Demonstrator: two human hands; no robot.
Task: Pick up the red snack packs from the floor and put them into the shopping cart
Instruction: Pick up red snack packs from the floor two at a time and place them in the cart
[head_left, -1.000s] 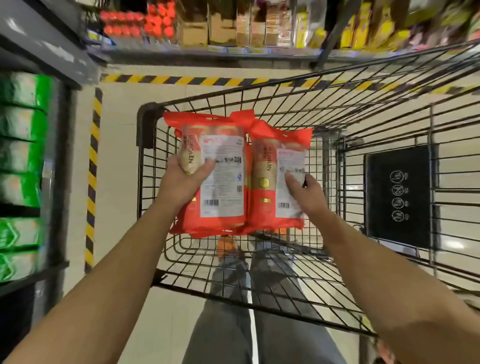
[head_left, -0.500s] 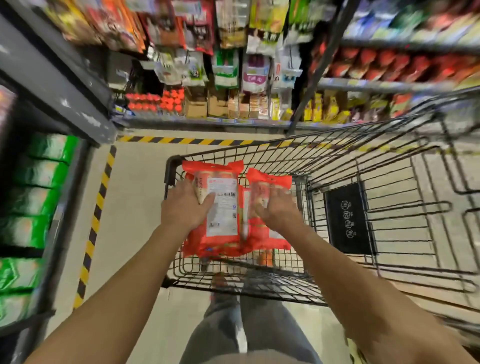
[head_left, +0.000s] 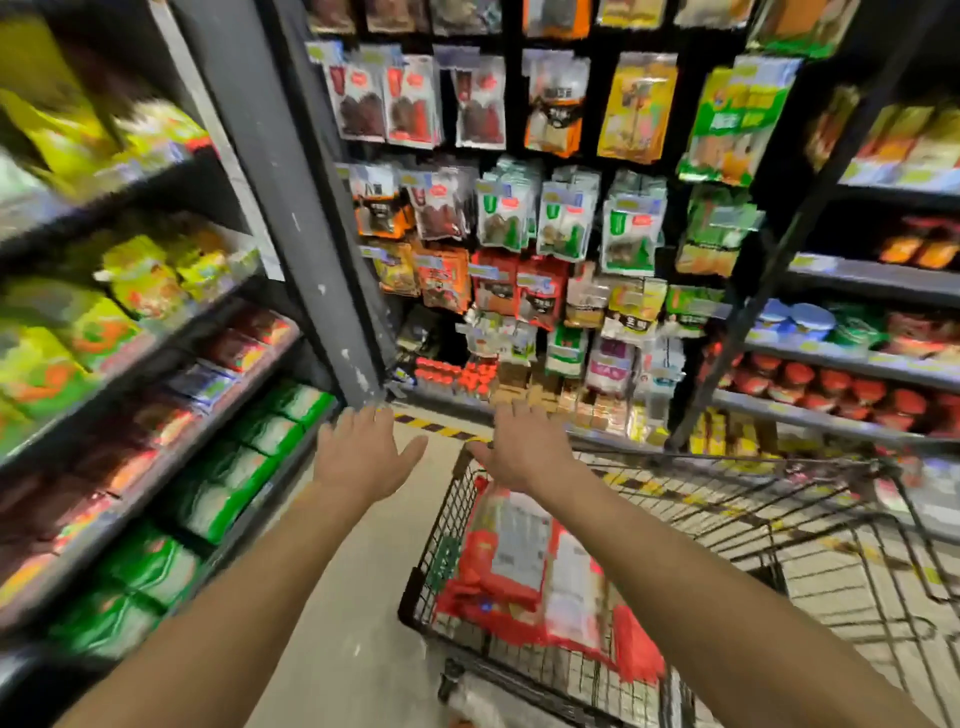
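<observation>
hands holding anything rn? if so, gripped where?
Nothing held. Left hand and right hand are both open, fingers spread, above the cart. The red snack packs lie inside it.

Left hand (head_left: 358, 452): bare, no rings or watch.
Right hand (head_left: 524, 447): bare too.
Forearms: no sleeves showed.

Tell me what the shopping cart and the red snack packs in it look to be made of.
Shopping cart: looks like dark coated metal wire, going by the thin rods crossing in an open grid; the finish is hard to judge through blur.
Red snack packs: apparently thin flexible plastic film, printed red with white label panels; they sag, crease and show some sheen lying in the basket.
</observation>
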